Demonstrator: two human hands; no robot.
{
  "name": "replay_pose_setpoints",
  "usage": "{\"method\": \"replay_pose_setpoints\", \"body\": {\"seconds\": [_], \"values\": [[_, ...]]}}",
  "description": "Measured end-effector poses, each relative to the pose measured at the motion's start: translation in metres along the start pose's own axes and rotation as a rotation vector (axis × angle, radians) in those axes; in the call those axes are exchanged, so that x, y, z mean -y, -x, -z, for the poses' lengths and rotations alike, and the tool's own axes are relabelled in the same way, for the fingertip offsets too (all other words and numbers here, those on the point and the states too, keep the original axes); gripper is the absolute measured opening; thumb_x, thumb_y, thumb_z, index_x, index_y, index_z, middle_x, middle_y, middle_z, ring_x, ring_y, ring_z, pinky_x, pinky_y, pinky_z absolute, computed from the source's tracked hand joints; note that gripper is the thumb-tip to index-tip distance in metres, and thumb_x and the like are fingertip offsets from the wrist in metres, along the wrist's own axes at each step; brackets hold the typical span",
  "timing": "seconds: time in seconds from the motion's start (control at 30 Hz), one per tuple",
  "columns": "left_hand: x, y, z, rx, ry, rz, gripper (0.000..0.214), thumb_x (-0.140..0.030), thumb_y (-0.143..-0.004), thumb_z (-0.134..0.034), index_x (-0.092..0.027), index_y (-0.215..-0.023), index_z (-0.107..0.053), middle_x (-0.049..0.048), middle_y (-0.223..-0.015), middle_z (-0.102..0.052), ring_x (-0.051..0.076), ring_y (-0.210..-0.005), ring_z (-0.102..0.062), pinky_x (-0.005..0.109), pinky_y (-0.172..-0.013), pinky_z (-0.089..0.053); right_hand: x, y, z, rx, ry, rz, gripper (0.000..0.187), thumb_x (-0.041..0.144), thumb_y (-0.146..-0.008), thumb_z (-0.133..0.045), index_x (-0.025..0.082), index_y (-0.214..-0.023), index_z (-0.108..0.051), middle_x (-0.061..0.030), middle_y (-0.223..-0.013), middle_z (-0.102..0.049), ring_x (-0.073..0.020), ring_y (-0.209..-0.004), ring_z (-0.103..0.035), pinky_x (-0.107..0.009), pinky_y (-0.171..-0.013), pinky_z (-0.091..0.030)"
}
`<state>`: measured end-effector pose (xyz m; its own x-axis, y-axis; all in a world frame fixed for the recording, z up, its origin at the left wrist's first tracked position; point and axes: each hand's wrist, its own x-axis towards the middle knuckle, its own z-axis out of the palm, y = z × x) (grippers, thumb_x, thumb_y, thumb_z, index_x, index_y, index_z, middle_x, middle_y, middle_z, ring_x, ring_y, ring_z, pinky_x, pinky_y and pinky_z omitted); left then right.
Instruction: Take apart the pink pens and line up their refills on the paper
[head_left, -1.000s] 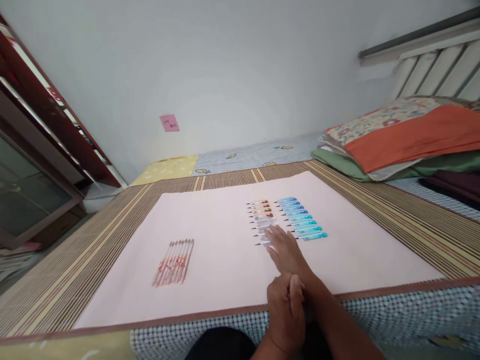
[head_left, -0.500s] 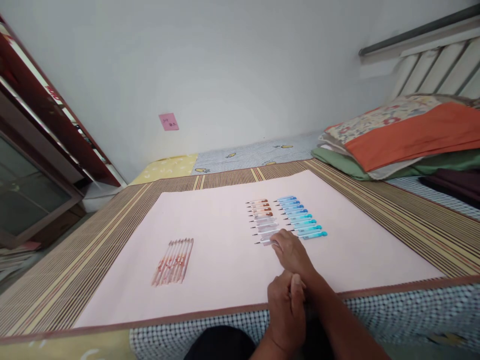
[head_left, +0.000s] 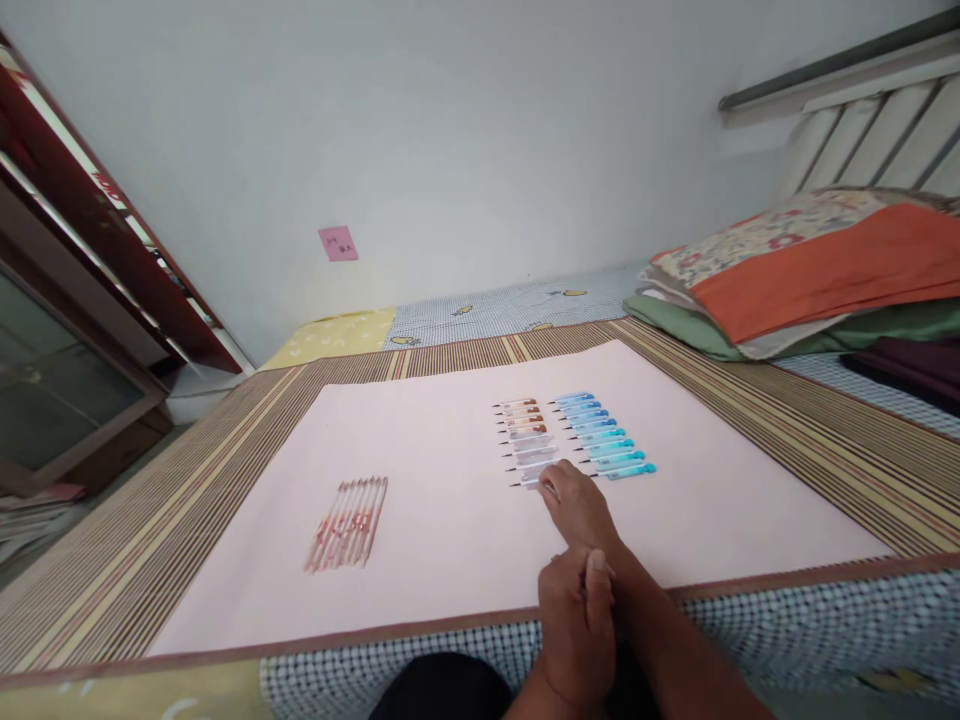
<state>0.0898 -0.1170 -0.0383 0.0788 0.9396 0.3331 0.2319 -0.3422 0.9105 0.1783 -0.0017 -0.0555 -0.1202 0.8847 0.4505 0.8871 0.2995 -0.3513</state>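
Observation:
My right hand (head_left: 579, 502) is closed, thumb and fingertips at the right end of the nearest grey-white pen (head_left: 529, 482). That pen lies flat, its dark tip pointing left; the fingers partly cover its end. Beyond it, several more grey pens (head_left: 529, 452) and brown-ended pens (head_left: 523, 416) form a column. To their right runs a column of blue and turquoise pens (head_left: 600, 432). My left hand (head_left: 576, 612) is curled closed against my right wrist; whatever its fingers enclose is hidden. Apart on the left lies a bundle of pinkish, clear-bodied pens (head_left: 349, 525), side by side.
Beneath everything is a large pale pink sheet (head_left: 435, 430) on a striped mat (head_left: 225, 480). Folded orange and floral fabric (head_left: 825, 260) is stacked at the right. Behind rises a white wall with a pink note (head_left: 338, 244). A checked cloth (head_left: 825, 620) borders the front edge.
My right hand has shifted slightly left along the nearest pen's end. My left hand has moved a little right and down. The pens look the same.

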Motion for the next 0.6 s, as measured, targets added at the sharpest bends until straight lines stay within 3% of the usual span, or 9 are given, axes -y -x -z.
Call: {"method": "replay_pose_setpoints", "body": {"seconds": [0.33, 0.6], "values": [[0.002, 0.0, 0.0, 0.001, -0.011, 0.0, 0.047, -0.039, -0.109, -0.03, -0.021, -0.074, -0.056, 0.001, -0.065, -0.058, 0.015, -0.065, -0.053, 0.029, -0.066, -0.037, -0.004, 0.0, -0.002, -0.046, -0.122, 0.005, 0.013, 0.017, -0.093, -0.052, 0.023, -0.088, -0.062, -0.0034, -0.09, -0.066, -0.0186, -0.077, -0.062, -0.03, -0.072, -0.044], [-0.001, -0.001, 0.001, -0.004, -0.04, 0.003, 0.049, -0.046, -0.108, -0.031, -0.022, -0.074, -0.057, 0.0016, -0.065, -0.057, 0.016, -0.064, -0.052, 0.028, -0.063, -0.038, -0.038, 0.0, 0.02, -0.293, -0.225, -0.153, 0.021, 0.018, -0.091, -0.046, 0.022, -0.093, -0.066, -0.0075, -0.096, -0.07, -0.0224, -0.091, -0.066, -0.033, -0.084, -0.05]]}}
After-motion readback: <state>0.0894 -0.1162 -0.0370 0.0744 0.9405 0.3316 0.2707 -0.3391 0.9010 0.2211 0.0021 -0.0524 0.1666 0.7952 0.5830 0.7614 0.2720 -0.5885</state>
